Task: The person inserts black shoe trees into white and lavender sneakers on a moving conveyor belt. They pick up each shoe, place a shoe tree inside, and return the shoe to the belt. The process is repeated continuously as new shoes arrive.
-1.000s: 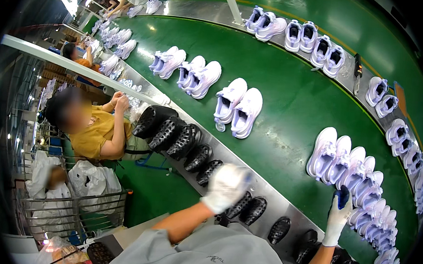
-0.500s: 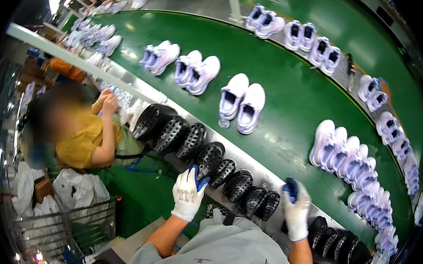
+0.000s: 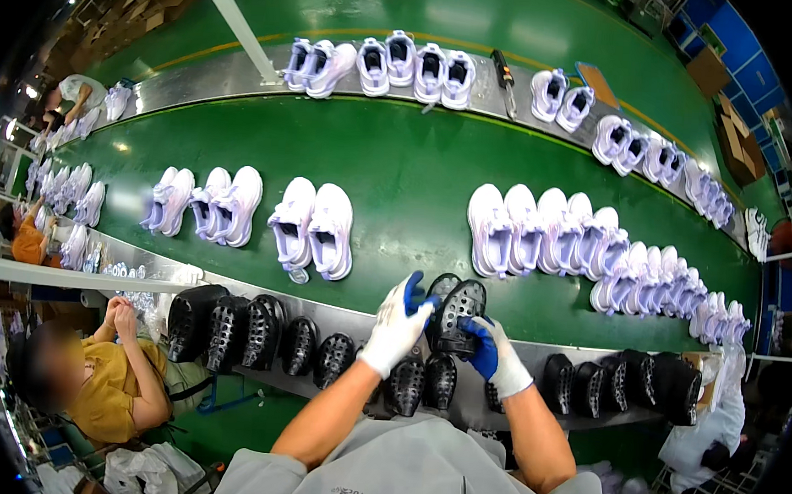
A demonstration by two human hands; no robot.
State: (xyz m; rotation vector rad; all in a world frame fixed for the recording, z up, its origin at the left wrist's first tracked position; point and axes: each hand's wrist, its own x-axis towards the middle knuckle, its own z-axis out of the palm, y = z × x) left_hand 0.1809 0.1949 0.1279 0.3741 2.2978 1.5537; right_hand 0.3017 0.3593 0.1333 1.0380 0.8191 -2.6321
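Observation:
My right hand (image 3: 496, 353), in a white glove with blue palm, grips a black perforated shoe form (image 3: 457, 317) over the near edge of the green belt. A second black form (image 3: 443, 289) shows just behind it, partly hidden. My left hand (image 3: 400, 323), gloved alike, is at the left side of these forms with fingers apart; whether its thumb touches them I cannot tell. Below my hands, more black forms (image 3: 405, 385) stand on the metal ledge (image 3: 526, 359). Beyond lies a pair of white and lilac sneakers (image 3: 331, 233) on the belt.
A long row of sneakers (image 3: 553, 230) curves away to the right on the green belt (image 3: 402, 156). Further shoes and a dark-handled tool (image 3: 504, 82) lie on the far metal rail. More black forms (image 3: 588, 385) stand at right. A person in yellow (image 3: 115, 383) sits at left.
My view has turned right. Both hands have come together in front of me, and my right hand, earlier apart at the ledge, now holds a black shoe form.

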